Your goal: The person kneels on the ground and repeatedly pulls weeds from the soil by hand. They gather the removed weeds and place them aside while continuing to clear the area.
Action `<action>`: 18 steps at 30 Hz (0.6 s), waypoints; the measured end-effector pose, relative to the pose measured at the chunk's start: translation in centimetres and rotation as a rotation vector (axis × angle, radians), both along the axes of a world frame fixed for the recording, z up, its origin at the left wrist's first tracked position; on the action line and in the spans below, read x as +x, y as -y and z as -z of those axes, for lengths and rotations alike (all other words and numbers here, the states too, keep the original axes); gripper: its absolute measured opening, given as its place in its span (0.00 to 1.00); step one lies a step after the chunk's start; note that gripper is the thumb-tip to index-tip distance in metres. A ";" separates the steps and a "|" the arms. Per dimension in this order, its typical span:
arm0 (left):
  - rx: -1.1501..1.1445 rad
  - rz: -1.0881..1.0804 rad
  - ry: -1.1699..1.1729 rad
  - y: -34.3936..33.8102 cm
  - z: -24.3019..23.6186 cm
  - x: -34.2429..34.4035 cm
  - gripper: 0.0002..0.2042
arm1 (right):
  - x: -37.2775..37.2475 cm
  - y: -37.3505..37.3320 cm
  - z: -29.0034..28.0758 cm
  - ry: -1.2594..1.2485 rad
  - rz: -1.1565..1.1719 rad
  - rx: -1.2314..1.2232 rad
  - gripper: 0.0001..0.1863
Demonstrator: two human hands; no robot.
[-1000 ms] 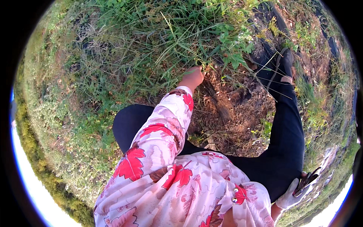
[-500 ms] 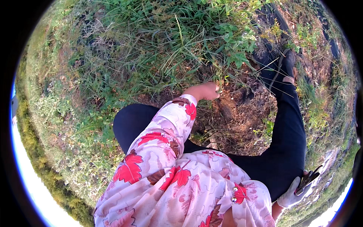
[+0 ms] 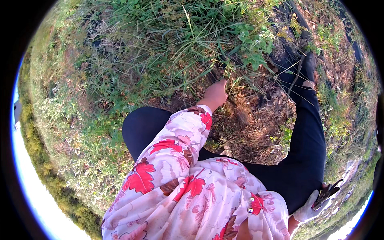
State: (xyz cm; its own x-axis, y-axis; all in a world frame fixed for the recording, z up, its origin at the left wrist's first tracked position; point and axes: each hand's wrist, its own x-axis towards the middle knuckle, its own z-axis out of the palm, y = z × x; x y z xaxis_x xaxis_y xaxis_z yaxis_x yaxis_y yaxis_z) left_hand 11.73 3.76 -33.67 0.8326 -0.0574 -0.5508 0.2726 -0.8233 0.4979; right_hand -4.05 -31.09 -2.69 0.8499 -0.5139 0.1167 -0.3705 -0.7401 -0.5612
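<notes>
My left hand (image 3: 216,94) is bare and closed, with its back toward me. It is down by the bare soil (image 3: 256,120), at the foot of a clump of green weeds and grass (image 3: 192,56). A thin stalk rises beside its fingertips; the back of the hand hides what the fingers hold. Off at the lower right, my right hand (image 3: 306,211) wears a white glove. It is closed around dark pruning shears (image 3: 327,194), whose two arms stand apart, beside my right knee.
My right leg (image 3: 306,132) stretches forward, with a dark shoe (image 3: 307,68) by a strip of black ground sheet (image 3: 286,60). My bent left knee (image 3: 144,124) is beside my left forearm. Broad-leaved weeds (image 3: 256,60) lean over the soil; rough grass spreads on both sides.
My left hand has moved a little forward and left, closer to the foot of the weeds, and its fingers have turned away from view. The right hand keeps the shears beside the knee.
</notes>
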 end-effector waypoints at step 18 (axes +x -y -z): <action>0.004 -0.090 -0.054 0.3 3.4 5.3 0.25 | 0.2 -0.3 -0.4 -0.053 -0.022 -0.093 0.29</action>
